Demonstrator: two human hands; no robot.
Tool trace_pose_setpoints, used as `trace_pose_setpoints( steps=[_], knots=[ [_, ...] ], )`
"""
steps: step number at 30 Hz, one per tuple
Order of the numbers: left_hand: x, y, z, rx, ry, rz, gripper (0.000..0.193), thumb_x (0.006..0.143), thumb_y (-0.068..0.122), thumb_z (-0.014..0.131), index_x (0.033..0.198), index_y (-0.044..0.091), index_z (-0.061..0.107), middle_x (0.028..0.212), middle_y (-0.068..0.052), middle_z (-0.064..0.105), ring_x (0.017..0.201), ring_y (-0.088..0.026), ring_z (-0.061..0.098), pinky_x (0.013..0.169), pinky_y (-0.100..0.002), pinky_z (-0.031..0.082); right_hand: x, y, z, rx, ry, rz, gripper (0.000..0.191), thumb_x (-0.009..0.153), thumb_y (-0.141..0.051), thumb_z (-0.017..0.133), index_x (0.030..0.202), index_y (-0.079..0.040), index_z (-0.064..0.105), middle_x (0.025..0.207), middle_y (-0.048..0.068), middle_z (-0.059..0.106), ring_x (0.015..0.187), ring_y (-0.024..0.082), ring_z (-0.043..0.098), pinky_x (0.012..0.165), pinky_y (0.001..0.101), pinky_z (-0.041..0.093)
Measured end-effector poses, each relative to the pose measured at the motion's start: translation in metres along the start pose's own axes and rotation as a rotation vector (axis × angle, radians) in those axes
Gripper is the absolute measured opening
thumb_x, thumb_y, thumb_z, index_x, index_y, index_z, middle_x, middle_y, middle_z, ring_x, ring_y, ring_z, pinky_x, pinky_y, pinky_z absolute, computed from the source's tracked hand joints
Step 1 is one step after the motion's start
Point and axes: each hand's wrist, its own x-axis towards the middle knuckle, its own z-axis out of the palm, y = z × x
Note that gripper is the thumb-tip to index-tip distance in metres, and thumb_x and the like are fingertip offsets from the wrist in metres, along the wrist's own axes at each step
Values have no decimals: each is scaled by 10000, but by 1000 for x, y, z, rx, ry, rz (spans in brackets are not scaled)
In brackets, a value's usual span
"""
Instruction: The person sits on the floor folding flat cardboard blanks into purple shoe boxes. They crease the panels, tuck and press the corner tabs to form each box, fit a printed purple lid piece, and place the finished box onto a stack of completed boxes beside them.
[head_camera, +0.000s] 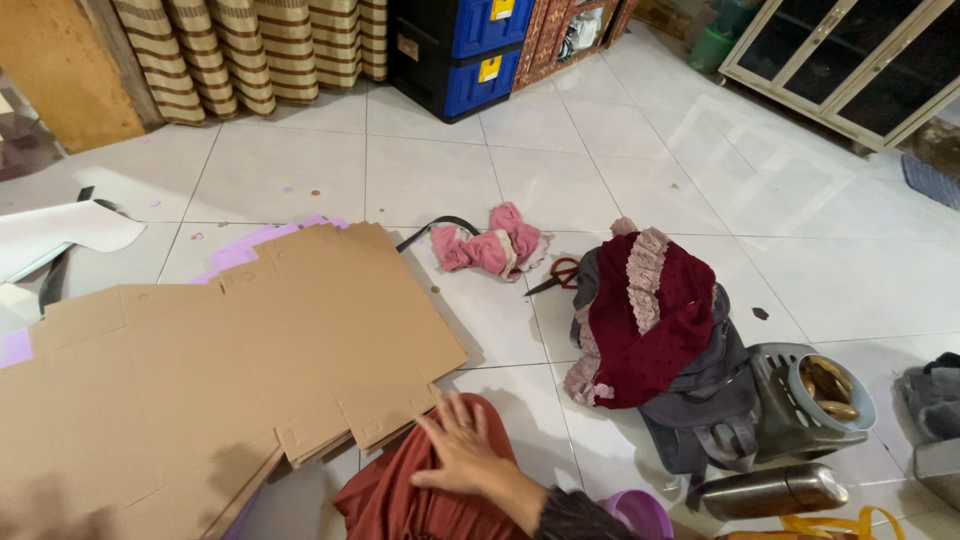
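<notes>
The one hand in view (462, 450) lies flat, fingers spread, its grip pinching nothing; whether it is the left or the right cannot be told from this angle. It presses on a rust-red cloth (420, 500) draped over what looks like the person's knee, just beside the near corner of the flattened cardboard (230, 360).

The cloth looks soft and light. It would likely sag and slide, so a bunched handful gives a surer hold than an edge.

The cardboard, spread across the tiled floor (560, 170), appears to be several flat sheets stacked together: stiff, light, wide, apt to bend along its creases. Its near corner, next to the fingertips, seems the readiest place to take hold.

Beyond the cardboard's far right corner lies a pink bundle of fabric (492, 245); further right of it are red-handled scissors (560, 274) and a maroon garment with lace trim (650, 320), heaped on grey clothes. Right of that heap, a grey basket (790, 410) lies tipped over, and a steel flask (770, 490) rests on its side.
</notes>
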Motion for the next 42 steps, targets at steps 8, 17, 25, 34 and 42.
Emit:
trace_pose_setpoints(
  steps=[8,17,25,34,42],
  knots=[
    [-27,100,11,96,-542,428,1245,527,879,773,1562,409,265,1669,-72,249,1546,-357,232,1135,-697,211,76,-80,-27,-216,149,-307,1146,678,-560,861,1583,-104,326,1678,198,196,1549,371,152,1170,670,128],
    [-27,99,-11,-242,-473,459,617,805,428,750,1371,396,506,1428,-8,501,1382,-289,462,1111,-582,378,97,-82,-32,-432,282,-489,1169,465,-635,917,1452,-165,503,1484,150,480,1366,359,452,1093,553,372],
    [-32,97,7,-306,-446,424,578,790,263,717,1339,318,544,1420,-89,486,1319,-351,454,992,-588,385,129,-61,-34,-413,74,-664,713,730,-505,797,1283,-104,592,1256,162,641,1157,358,619,951,475,505],
    [-43,102,24,-324,-359,358,688,842,125,677,1477,316,495,1531,-78,452,1380,-360,433,1085,-655,327,158,-26,-24,-382,447,-749,223,976,-334,593,938,-146,706,716,122,701,652,324,698,592,438,568],
    [-35,107,12,-547,-258,350,758,770,209,761,1473,262,482,1562,-61,414,1469,-349,351,1167,-715,174,138,-50,-64,-308,599,-727,318,975,-371,633,801,-108,668,771,81,727,684,303,688,608,423,550]
  ],
)
